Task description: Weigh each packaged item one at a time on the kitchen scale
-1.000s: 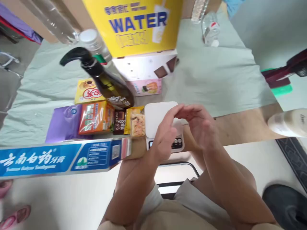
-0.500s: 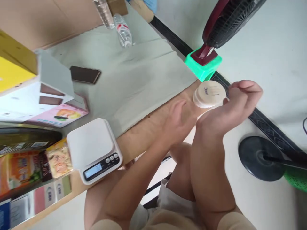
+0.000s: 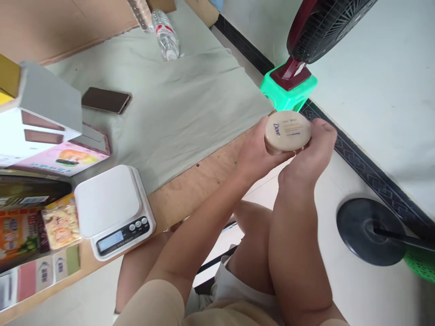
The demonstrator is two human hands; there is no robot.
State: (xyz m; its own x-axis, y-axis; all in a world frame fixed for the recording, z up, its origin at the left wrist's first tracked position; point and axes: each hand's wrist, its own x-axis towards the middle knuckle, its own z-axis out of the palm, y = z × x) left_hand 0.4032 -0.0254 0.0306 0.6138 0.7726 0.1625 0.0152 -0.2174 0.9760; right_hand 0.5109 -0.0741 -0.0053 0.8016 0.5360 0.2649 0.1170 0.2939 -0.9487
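Note:
Both my hands hold a round beige Dove jar point(image 3: 287, 131), its lid facing me, just off the right end of the wooden tabletop point(image 3: 190, 190). My left hand point(image 3: 253, 154) cups its left side and my right hand point(image 3: 311, 154) wraps its right side and underside. A white kitchen scale point(image 3: 112, 210) with a small display and three buttons stands at the table's front edge, to the left of my arms, with nothing on its platform.
A grey-green cloth point(image 3: 176, 104) covers the far part of the table, with a dark phone point(image 3: 106, 100) and a lying water bottle point(image 3: 165, 35) on it. Boxes and snack packs point(image 3: 41, 154) crowd the left. A fan point(image 3: 326, 27) on a green stool point(image 3: 288, 90) stands right; a black round base point(image 3: 370, 231) lies on the floor.
My view swung right from the scale. My right hand took the Dove jar at the table's end, and my left hand has joined it on the jar.

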